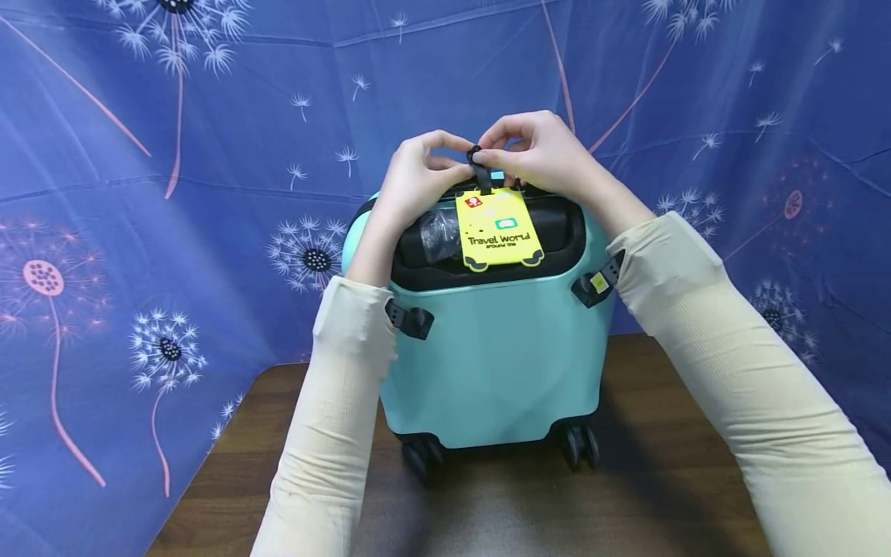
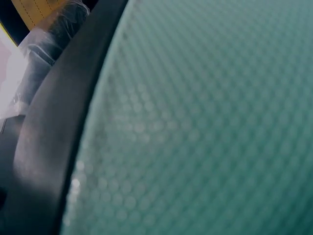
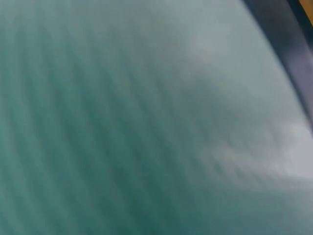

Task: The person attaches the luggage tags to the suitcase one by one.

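Note:
A turquoise suitcase (image 1: 494, 356) stands upright on its wheels, with a yellow luggage tag (image 1: 503, 220) reading "Travel World" lying against its black top panel. From the tag rises a black strap (image 1: 483, 176). My left hand (image 1: 418, 174) pinches the strap's upper end between thumb and forefinger. Meeting it from the other side, my right hand (image 1: 539, 151) also pinches that end, its thumb over the strap. Both wrist views look closely at the textured shell (image 2: 195, 122), and neither shows the fingers.
Clear plastic wrap (image 1: 440, 234) covers part of the suitcase's black top, left of the tag. Black wheels (image 1: 581, 445) rest on the brown wooden table (image 1: 515, 510). Behind hangs a blue cloth (image 1: 445, 85) with dandelion prints. Each sleeved wrist wears a strapped camera (image 1: 415, 321).

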Demonstrator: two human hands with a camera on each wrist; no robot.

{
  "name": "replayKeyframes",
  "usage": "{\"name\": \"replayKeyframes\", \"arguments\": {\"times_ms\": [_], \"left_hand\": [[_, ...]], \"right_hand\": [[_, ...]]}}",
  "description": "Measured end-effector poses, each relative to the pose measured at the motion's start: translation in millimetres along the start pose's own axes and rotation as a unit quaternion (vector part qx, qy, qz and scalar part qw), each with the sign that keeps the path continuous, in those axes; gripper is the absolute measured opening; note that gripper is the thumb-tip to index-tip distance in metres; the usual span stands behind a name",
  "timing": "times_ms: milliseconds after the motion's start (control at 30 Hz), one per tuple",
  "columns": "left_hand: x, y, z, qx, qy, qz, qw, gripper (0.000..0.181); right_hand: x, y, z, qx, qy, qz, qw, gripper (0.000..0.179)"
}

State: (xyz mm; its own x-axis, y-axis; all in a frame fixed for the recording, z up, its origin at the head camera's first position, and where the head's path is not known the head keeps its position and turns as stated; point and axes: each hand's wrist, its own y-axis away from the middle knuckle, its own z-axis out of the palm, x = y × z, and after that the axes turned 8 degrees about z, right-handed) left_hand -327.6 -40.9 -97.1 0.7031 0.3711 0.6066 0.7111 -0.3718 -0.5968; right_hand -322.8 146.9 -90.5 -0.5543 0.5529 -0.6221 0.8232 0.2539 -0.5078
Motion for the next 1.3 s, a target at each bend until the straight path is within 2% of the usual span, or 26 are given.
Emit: {"name": "replayKeyframes", "arguments": {"times_ms": [200, 433, 633, 900, 1133, 1300], "left_hand": [[1.8, 1.0, 1.2, -0.006, -0.011, -0.005, 0.9999, 0.026], [5.5, 1.7, 0.5, -0.032, -0.038, -0.03, 0.9983, 0.03], [6.3, 1.9, 1.4, -0.038, -0.036, -0.022, 0.9984, 0.041], [5.9, 1.7, 2.8, -0.042, -0.048, -0.014, 0.9979, 0.041], [6.6, 1.4, 3.7, -0.053, -0.07, -0.024, 0.9958, 0.041], [6.4, 1.1, 4.4, -0.055, -0.073, -0.021, 0.9956, 0.041]], "right_hand": [[4.4, 2.3, 1.8, 0.017, -0.008, 0.0, 0.9998, 0.022], [3.1, 4.9, 1.8, 0.035, -0.01, 0.008, 0.9993, 0.022], [3.3, 5.6, 0.0, 0.029, -0.031, 0.014, 0.999, 0.021], [3.8, 6.5, -1.0, 0.025, -0.04, 0.018, 0.9987, 0.022], [5.0, 6.4, -0.1, 0.028, -0.056, 0.004, 0.998, 0.017], [5.2, 6.2, 0.6, 0.029, -0.063, 0.009, 0.9976, 0.017]]}}
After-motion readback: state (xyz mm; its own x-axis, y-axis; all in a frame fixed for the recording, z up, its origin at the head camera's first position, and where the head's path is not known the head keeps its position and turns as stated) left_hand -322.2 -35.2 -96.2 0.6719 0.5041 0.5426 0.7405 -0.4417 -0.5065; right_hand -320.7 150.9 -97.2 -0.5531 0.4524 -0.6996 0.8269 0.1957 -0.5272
